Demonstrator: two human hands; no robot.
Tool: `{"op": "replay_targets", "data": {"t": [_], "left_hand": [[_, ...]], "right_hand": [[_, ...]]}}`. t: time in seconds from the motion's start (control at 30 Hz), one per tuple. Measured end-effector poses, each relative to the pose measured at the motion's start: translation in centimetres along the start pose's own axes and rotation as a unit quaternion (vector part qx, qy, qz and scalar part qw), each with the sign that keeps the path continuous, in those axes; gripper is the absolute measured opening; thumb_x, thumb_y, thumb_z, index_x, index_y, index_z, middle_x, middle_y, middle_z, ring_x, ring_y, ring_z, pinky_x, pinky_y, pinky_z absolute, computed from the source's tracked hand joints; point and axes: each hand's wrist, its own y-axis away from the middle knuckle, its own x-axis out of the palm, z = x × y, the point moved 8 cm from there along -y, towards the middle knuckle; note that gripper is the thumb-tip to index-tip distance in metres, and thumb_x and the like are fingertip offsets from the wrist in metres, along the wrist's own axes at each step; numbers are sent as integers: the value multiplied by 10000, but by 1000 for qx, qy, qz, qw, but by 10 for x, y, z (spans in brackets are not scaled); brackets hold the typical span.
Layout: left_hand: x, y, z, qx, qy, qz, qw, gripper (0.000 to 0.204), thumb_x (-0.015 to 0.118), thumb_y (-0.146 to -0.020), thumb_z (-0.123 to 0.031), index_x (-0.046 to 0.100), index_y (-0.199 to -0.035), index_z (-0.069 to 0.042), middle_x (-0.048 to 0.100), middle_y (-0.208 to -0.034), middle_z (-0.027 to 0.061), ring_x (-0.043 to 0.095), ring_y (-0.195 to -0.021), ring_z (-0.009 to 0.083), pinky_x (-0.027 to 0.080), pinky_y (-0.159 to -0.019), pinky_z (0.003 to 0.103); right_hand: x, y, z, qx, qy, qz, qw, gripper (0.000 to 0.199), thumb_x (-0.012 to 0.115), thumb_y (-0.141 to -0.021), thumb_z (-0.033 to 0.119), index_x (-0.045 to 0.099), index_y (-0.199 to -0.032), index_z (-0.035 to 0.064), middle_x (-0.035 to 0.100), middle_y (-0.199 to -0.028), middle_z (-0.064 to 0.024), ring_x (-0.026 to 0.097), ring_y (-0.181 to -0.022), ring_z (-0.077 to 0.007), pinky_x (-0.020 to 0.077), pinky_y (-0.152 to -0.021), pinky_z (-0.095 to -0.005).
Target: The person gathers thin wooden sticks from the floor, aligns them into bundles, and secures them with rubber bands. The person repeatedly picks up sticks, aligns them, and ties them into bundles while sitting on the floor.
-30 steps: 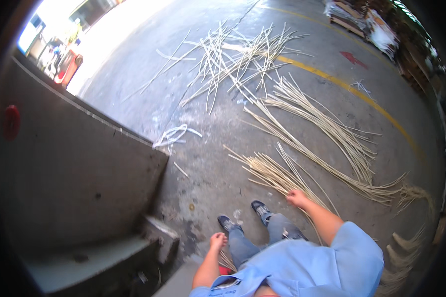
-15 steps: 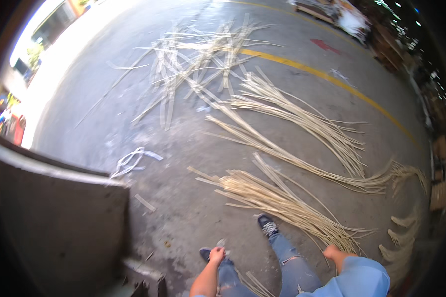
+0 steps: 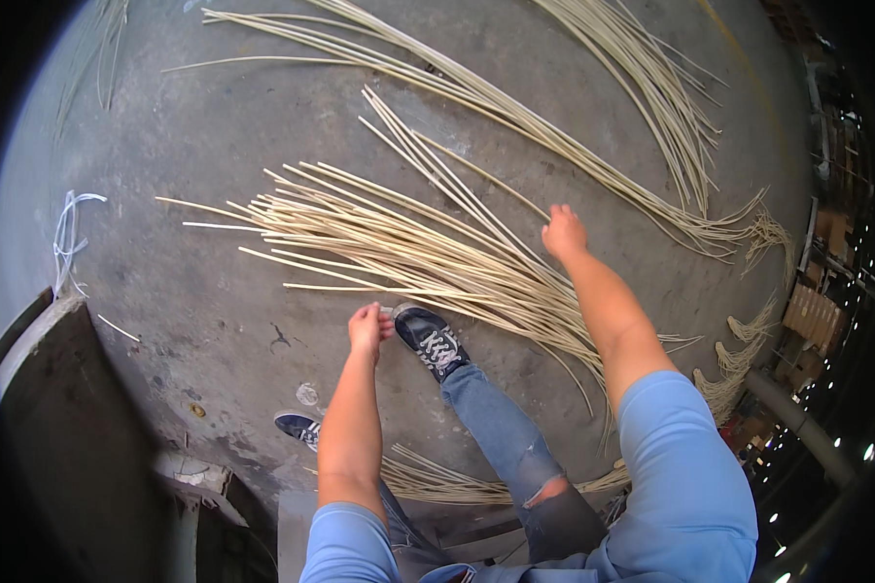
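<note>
A large bundle of pale rattan canes point(image 3: 408, 257) lies fanned out on the floor in front of me. My right hand point(image 3: 564, 233) is at the bundle's far right side, its fingers closed around a single thin rattan cane point(image 3: 486, 177). That cane slants away to the upper left; its other part is hidden behind my forearm. My left hand point(image 3: 367, 325) hovers beside my shoe, just below the bundle's near edge. Its fingers are loosely bent and apart, with nothing visible in them.
More long canes point(image 3: 476, 97) stretch across the floor beyond, and another bundle point(image 3: 642, 87) lies at the far right. Several canes point(image 3: 447, 481) lie behind my leg. At left stand a dark panel point(image 3: 68, 418) and a white strap point(image 3: 68, 238). My shoe point(image 3: 428, 335) is close to the bundle.
The view has tipped down and closer to the near bundle. Both hands have reached forward from beside my legs; the right one has come onto a cane.
</note>
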Motion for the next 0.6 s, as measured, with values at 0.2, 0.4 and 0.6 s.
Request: {"op": "replay_targets", "data": {"t": [0.2,0.4,0.6], "left_hand": [[18,-48,15,-79,-21,-52,995,459,617,-996,-428,626,-1153,4,720,-884,120,706,-678,213,563,-525,331],[30,-58,-11,44,75,-105,991,247,565,-1011,-247,660,-998,-19,716,-857,90,695,-703,180,570,-558,300],[6,-51,-36,115,171,-226,952,406,520,-1066,-429,594,-1022,-32,694,-965,101,682,-809,186,575,-632,338]], "right_hand": [[40,-48,22,-46,63,-22,997,307,687,-917,182,622,-1197,76,615,-1254,-137,612,-1186,-352,548,-963,-491],[29,-72,60,-148,-61,-94,983,195,632,-960,240,617,-1075,84,656,-1100,-144,644,-1058,-389,534,-880,-516],[20,-71,136,-147,-159,1,976,426,610,-986,459,612,-1100,48,689,-1133,-191,650,-1069,-417,529,-890,-493]]}}
